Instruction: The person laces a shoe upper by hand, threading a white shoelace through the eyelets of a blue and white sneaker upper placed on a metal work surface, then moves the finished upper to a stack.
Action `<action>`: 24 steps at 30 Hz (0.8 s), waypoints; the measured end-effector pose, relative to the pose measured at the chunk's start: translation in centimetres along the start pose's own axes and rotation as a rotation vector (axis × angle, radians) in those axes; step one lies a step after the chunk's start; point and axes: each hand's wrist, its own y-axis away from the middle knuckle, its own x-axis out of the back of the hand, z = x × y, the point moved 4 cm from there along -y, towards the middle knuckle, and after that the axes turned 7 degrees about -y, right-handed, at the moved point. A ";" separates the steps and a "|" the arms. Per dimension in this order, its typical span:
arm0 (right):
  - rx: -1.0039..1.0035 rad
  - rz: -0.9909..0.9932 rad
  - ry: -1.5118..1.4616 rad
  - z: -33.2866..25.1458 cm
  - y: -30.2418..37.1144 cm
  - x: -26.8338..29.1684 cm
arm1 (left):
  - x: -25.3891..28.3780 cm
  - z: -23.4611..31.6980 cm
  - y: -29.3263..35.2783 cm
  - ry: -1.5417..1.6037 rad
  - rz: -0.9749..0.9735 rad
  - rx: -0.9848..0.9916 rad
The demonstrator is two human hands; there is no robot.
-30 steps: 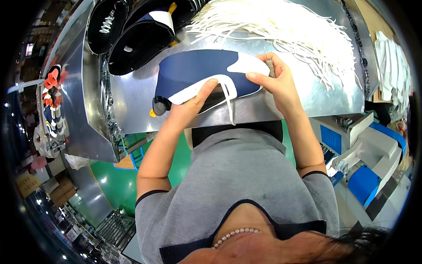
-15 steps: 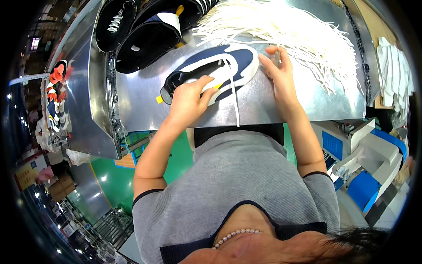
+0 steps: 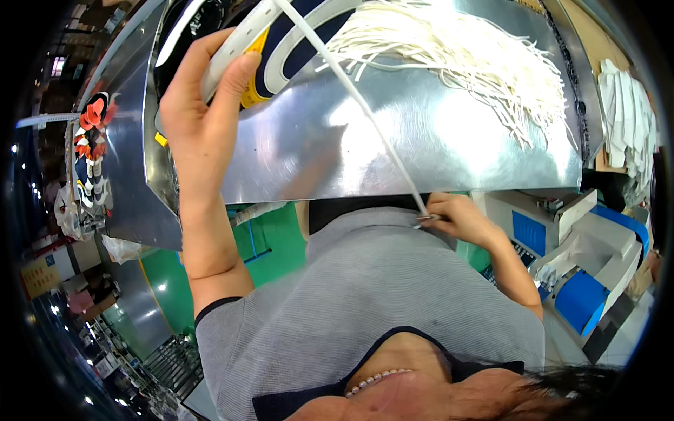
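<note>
My left hand [image 3: 203, 116] is closed on a navy and white shoe upper [image 3: 242, 36] with a yellow patch, raised at the far left of the metal table. A white shoelace [image 3: 372, 116] runs taut from the upper down past the table's near edge. Its lower end is at my right hand [image 3: 460, 219], which is closed near my waist. A small metal tool [image 3: 425, 222] shows at those fingertips; its shape is hard to make out. The upper's far part is cut off by the picture's top edge.
A heap of loose white laces [image 3: 449, 42] covers the far right of the metal table [image 3: 295, 151]. Other dark shoes [image 3: 203, 24] lie behind my left hand. To the right stand a beige and blue machine [image 3: 583, 266] and a hanging white cloth [image 3: 625, 112].
My left hand has lifted the shoe upper off the table, up and left. My right hand has come down to my waist, drawing the lace into a long straight line.
</note>
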 end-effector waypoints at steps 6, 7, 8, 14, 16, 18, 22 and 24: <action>0.050 0.345 -0.352 -2.9 -2.1 3.0 | -7.3 -5.9 7.0 -0.385 -0.592 -0.031; 0.093 0.386 -0.456 -3.7 -4.0 3.6 | -8.2 -7.3 8.3 -0.472 -0.711 0.043; 0.095 0.424 -0.461 -4.1 -6.0 4.1 | -8.2 -7.3 8.5 -0.483 -0.742 0.110; 0.281 0.413 -0.307 -5.6 -14.2 5.6 | -7.8 -4.6 7.2 -0.522 -0.764 -0.023; 0.388 0.391 -0.079 -6.4 -14.5 6.3 | -8.0 -3.7 6.6 -0.512 -0.713 -0.082; 0.452 0.533 -0.225 -6.1 -14.1 8.6 | -9.1 -2.9 5.8 -0.524 -0.753 -0.050; 0.531 0.659 -0.511 -7.5 -9.9 13.9 | -9.9 -4.0 5.8 -0.555 -0.744 0.011; 0.454 0.504 -0.450 -6.4 -11.6 9.2 | -9.9 -4.5 5.9 -0.534 -0.736 0.035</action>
